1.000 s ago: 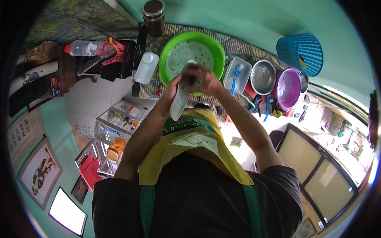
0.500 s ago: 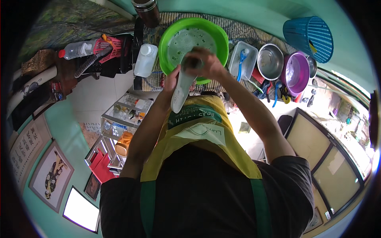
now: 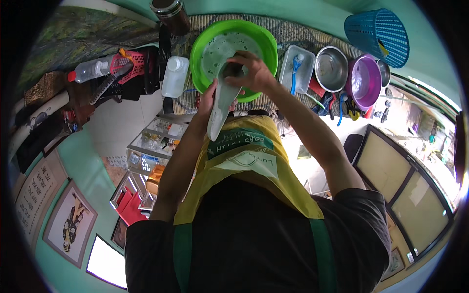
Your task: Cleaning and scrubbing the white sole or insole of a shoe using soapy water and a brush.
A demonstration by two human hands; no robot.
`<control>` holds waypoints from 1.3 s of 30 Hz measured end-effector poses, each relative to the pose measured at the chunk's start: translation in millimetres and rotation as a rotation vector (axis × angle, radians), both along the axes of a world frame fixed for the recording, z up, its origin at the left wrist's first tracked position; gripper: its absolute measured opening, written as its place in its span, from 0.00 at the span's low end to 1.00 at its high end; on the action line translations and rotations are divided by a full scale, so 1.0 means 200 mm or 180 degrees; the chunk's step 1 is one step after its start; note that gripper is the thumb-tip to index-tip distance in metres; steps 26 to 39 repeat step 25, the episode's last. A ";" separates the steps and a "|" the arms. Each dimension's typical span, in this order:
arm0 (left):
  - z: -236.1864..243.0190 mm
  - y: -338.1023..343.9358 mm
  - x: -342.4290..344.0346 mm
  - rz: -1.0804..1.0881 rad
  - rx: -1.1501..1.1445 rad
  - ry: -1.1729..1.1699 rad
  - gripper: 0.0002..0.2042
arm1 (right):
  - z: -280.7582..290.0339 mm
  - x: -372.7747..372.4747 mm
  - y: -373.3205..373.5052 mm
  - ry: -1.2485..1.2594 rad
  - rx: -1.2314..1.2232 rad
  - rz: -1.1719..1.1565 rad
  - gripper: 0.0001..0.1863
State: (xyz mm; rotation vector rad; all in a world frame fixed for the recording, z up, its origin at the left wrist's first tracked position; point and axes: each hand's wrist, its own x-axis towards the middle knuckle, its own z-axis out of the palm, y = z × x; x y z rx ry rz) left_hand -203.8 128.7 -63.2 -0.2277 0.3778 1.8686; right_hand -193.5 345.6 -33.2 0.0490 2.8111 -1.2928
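Observation:
A long pale item that looks like a shoe (image 3: 221, 110) is tilted over the near rim of a green basin (image 3: 271, 58), its narrow end pointing toward me. A dark hollow or dark part shows at its wider far end. My left hand (image 3: 208, 99) grips its left side, with fingertips showing at the right side. My right hand (image 3: 255, 73) curls over the far end, thumb and fingers bent around the dark part. Whether anything small is in the right hand is hidden. Foamy water (image 3: 220, 51) fills the basin beneath.
Left of the basin stands a white jug (image 3: 175, 78). To its right are a clear tray (image 3: 305, 73) with a blue brush (image 3: 296, 63), a steel bowl (image 3: 331, 68), a purple basin (image 3: 364, 83) and several brushes. A blue basket (image 3: 378, 39) is far right; a wire rack (image 3: 151, 141) stands lower left.
My right hand, smeared by motion before, now shows distinct fingers spread more widely around the far end. The left hand keeps its hold. The whole view has shifted slightly.

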 end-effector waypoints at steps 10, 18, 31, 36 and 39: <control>0.28 0.10 -0.09 0.0960 -0.1635 -0.0422 0.25 | 0.12 0.05 -0.09 0.0549 -0.0004 0.0901 0.37; 0.32 0.10 -0.12 0.0660 -0.1719 0.0111 0.26 | 0.14 0.07 -0.07 0.0553 -0.0208 0.0644 0.35; 0.26 0.16 -0.15 0.0031 -0.1927 0.0840 0.30 | 0.14 0.25 -0.13 0.0801 -0.0482 -0.0440 0.34; 0.26 0.16 -0.15 0.0031 -0.1927 0.0840 0.30 | 0.14 0.25 -0.13 0.0801 -0.0482 -0.0440 0.34; 0.26 0.16 -0.15 0.0031 -0.1927 0.0840 0.30 | 0.14 0.25 -0.13 0.0801 -0.0482 -0.0440 0.34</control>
